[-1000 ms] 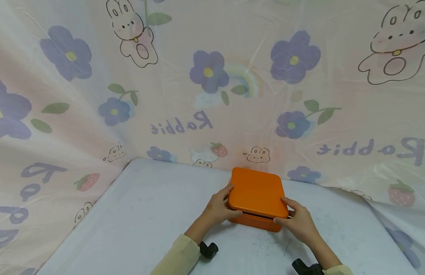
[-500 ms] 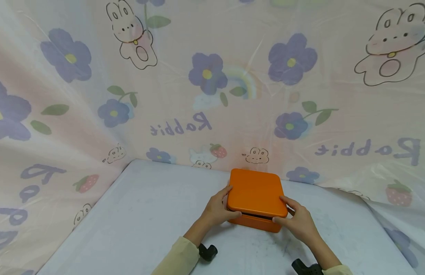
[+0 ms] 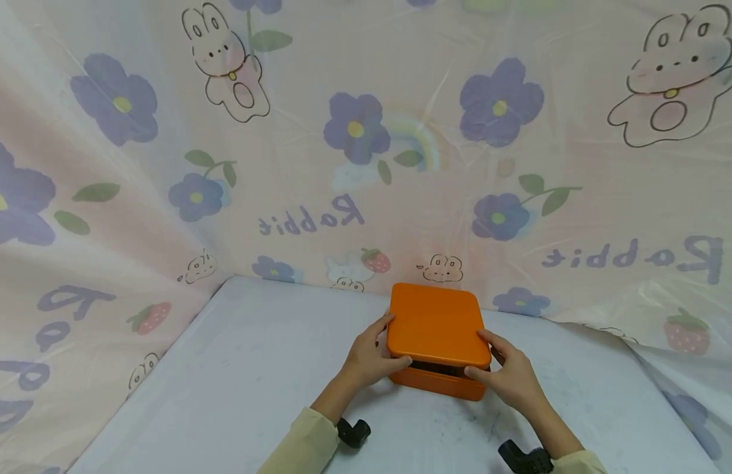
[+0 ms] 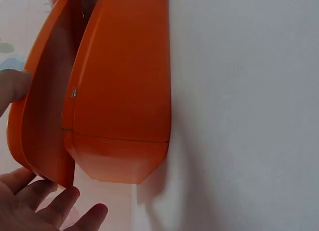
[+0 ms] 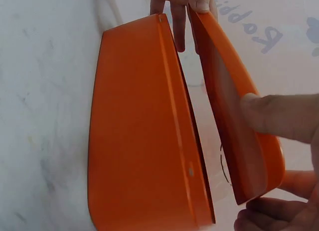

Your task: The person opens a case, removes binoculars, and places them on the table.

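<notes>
The box [image 3: 438,384] is sitting on the table [image 3: 235,368], and the lid [image 3: 438,322] is hovering just above it, a gap showing between them. At the box's left, the left hand [image 3: 365,359] is pinching the lid, its thumb and fingers clamping the rim. At the box's right, the right hand [image 3: 513,376] is gripping the lid likewise, thumb and fingers pressing its edge. Behind the box, a flowered sheet [image 3: 401,217] is hanging.

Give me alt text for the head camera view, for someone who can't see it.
A person's left hand and right hand hold an orange lid over an orange box, a dark gap showing at the front. The box stands on a white table before a flowered backdrop.
</notes>
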Action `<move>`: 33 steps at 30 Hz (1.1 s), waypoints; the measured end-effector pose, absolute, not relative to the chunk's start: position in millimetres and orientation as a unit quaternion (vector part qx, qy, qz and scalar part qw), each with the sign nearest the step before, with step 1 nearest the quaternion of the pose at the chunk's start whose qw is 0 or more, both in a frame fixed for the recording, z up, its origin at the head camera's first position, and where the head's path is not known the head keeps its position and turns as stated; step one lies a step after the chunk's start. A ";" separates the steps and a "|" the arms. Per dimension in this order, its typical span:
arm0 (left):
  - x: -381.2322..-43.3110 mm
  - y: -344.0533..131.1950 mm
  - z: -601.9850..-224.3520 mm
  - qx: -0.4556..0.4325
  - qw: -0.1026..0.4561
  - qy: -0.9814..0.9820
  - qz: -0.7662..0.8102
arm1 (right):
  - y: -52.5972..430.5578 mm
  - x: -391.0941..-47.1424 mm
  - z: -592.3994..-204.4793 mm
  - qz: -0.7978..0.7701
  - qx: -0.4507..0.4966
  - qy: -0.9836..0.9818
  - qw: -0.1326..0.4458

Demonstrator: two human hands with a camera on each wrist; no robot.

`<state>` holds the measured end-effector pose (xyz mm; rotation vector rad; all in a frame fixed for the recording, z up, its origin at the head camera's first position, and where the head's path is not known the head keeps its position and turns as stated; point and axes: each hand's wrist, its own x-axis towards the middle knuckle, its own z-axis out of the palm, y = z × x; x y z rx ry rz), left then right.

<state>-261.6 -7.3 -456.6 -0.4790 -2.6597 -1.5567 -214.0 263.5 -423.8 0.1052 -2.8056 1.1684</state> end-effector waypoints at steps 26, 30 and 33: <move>-258.6 -35.7 -440.1 -0.150 0.057 -0.851 -0.500 | 239.7 -223.0 -413.1 0.447 0.038 -0.893 0.044; -260.9 -41.2 -441.0 -0.155 0.066 -0.850 -0.498 | 234.8 -224.9 -412.2 0.458 0.040 -0.887 0.049; -262.8 -46.0 -440.4 -0.159 0.074 -0.850 -0.497 | 230.8 -227.0 -411.5 0.454 0.049 -0.888 0.059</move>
